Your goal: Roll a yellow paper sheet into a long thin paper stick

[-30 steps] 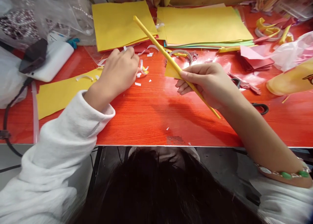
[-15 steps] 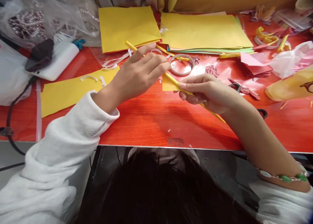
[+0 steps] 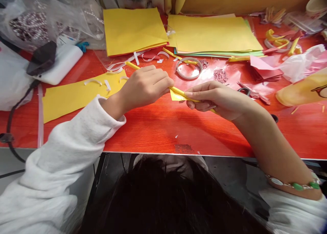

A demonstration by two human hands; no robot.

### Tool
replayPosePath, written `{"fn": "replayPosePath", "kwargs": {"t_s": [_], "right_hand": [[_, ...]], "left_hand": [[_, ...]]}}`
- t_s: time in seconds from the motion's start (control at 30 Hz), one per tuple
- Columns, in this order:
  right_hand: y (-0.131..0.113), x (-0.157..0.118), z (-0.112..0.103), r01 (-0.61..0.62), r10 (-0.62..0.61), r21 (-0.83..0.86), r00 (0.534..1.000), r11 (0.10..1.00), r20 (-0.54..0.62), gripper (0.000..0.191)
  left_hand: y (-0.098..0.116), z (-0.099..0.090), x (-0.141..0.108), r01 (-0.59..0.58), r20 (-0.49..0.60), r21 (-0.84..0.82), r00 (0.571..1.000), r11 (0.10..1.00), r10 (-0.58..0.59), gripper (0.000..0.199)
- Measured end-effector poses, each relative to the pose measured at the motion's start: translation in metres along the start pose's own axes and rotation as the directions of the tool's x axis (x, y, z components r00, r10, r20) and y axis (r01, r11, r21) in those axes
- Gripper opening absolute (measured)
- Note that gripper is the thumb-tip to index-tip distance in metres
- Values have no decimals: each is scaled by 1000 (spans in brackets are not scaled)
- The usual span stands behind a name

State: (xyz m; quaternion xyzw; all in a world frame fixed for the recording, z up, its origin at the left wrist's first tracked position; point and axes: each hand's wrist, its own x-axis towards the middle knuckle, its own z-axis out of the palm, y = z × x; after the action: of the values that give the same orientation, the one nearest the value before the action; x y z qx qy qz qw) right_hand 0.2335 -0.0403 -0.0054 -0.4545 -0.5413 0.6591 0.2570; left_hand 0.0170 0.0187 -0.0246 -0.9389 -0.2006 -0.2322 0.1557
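A thin rolled yellow paper tube slants across the middle of the view, held between both hands. My left hand is closed over its upper part, and the far end pokes out past the knuckles. My right hand pinches the lower part between thumb and fingers. A small loose flap of yellow paper shows beneath the tube between the hands. Just beyond them lies a roll of tape. To the left rests a cut yellow sheet with white curled strips on it.
Two stacks of paper, a left stack and a right stack, lie at the back of the red table. Black-handled scissors are partly behind my right arm. A yellow cup lies at right; a white device sits left.
My left hand has come down and closed more fully over the tube, lowering its far end. The right hand has shifted slightly downward, and the yellow flap now shows smaller between the hands.
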Motion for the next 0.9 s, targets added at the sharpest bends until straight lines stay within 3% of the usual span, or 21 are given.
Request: {"fn": "replayPosePath", "kwargs": {"t_s": [0.2, 0.4, 0.6, 0.77, 0.9], "right_hand": [[-1, -2, 0, -15, 15, -3, 1000, 1000, -12, 22], [-2, -1, -1, -47, 47, -18, 999, 999, 10, 28], [-1, -1, 0, -63, 62, 15, 998, 998, 26, 19], [-1, -2, 1, -60, 59, 36, 998, 998, 34, 18], [-1, -3, 0, -46, 45, 43, 998, 998, 37, 18]], "left_hand": [[2, 2, 0, -22, 1, 56, 1000, 998, 22, 25], [8, 7, 0, 98, 31, -179, 995, 979, -94, 22], [13, 4, -1, 63, 59, -258, 997, 964, -50, 20], [15, 6, -5, 19, -6, -202, 1000, 979, -21, 23], [18, 10, -5, 70, -48, -198, 996, 978, -81, 25]]}}
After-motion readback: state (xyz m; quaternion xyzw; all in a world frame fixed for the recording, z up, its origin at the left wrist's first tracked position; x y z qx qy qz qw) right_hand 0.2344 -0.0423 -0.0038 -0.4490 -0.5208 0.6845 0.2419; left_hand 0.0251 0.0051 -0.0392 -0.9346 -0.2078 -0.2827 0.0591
